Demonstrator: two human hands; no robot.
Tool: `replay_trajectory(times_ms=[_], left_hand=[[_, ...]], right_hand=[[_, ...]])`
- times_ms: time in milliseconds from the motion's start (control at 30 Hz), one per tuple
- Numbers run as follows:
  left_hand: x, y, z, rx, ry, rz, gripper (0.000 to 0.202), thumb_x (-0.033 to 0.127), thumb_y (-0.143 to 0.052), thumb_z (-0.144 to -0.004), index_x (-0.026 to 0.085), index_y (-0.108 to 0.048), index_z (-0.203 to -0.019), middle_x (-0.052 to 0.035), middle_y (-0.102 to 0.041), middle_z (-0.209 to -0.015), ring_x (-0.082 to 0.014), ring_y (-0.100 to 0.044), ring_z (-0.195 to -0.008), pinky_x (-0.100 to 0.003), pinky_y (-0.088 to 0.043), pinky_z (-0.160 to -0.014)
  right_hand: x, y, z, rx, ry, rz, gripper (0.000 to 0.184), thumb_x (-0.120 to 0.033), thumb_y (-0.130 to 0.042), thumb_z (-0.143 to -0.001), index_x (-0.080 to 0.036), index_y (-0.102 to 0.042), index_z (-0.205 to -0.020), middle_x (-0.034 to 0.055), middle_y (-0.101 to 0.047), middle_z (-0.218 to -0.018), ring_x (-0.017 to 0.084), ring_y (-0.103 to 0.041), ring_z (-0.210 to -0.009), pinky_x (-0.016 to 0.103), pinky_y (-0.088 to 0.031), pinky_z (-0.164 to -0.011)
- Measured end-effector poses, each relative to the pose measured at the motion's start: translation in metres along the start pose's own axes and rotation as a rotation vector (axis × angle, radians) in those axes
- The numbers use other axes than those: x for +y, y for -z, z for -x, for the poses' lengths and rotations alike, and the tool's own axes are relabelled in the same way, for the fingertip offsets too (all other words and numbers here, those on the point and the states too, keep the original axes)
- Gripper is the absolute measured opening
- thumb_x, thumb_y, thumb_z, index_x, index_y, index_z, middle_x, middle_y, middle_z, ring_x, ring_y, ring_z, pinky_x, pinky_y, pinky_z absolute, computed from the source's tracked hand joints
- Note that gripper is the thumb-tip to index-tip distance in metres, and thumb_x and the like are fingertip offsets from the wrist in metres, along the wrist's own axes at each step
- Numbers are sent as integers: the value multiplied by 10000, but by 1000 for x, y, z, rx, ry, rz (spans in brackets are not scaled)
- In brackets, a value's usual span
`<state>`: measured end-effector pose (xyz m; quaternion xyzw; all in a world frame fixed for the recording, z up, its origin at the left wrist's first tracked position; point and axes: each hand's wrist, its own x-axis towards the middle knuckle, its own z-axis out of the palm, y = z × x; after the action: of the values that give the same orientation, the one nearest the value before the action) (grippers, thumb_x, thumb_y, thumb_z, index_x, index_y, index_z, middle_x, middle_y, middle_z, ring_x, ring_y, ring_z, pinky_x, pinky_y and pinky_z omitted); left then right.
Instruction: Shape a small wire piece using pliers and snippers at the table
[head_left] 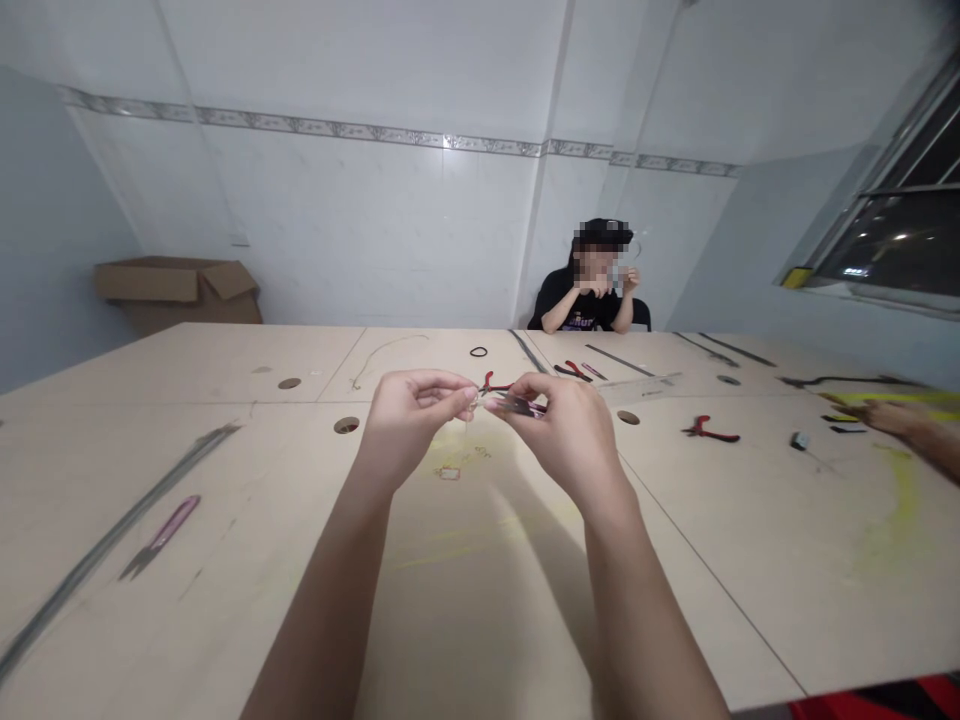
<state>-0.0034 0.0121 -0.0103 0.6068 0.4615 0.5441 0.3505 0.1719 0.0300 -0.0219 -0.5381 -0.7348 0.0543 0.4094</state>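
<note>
Both my hands are raised over the middle of the pale wooden table, fingertips nearly meeting. My left hand pinches a very thin wire or small piece that I cannot make out clearly. My right hand is closed round a small pair of pliers with dark pink handles, jaws pointing left toward the left fingertips. Just behind my hands a red-handled plier lies on the table. A small wire square lies on the table below my hands.
A pink-handled snipper and a long metal strip lie at the left. Red pliers, rods and a black ring lie further back. A person sits across the table; another person's hand reaches in at right. Cardboard box at back left.
</note>
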Motion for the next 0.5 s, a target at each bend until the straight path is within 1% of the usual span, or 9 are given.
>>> replay_trajectory(times_ms=[67,133,233,367,433,500], left_hand=[[0,0,0,5,21,3,242,323,-768,-733,148,-757,-902,-49,-705,-680,-170,-650,-699,-278,-504,-656],[0,1,0,4,29,4,253,319,-772,-728,150,-758,-916,-47,-704,-683,-170,-646,-705,-274,-495,-654],[-3,1,-3,-20,13,-3,190,326,-760,-742,154,-758,-822,-43,-695,-689,-156,-623,-700,-265,-482,-661],[-6,2,-6,-62,-25,12,167,331,-736,-771,167,-745,-745,-36,-685,-696,-150,-613,-712,-263,-482,-699],[-5,3,-6,-64,-39,22,175,332,-722,-785,169,-741,-725,-38,-686,-706,-152,-614,-729,-261,-481,-716],[-4,5,-6,-49,-40,31,184,331,-720,-787,167,-736,-706,-40,-685,-712,-150,-610,-729,-257,-479,-714]], right_hand=[[1,0,0,-2,2,-3,304,-524,-678,-804,-243,-676,-688,-1,-649,-661,151,-518,-596,268,-251,-538],[1,-1,-1,1,5,-7,280,-501,-682,-802,-244,-677,-691,-1,-652,-661,156,-525,-610,266,-256,-546],[0,-2,-1,0,7,-23,246,-477,-683,-804,-247,-688,-714,-1,-665,-671,161,-539,-626,263,-273,-564],[2,-2,-3,-35,39,-124,309,-519,-660,-814,-223,-675,-726,9,-670,-694,159,-556,-647,253,-309,-590],[13,-1,-8,-73,69,-201,342,-539,-643,-819,-209,-654,-726,5,-662,-709,152,-557,-664,245,-328,-601],[35,-2,-18,-98,64,-238,367,-559,-634,-814,-200,-635,-736,1,-662,-742,146,-561,-689,239,-349,-620]])
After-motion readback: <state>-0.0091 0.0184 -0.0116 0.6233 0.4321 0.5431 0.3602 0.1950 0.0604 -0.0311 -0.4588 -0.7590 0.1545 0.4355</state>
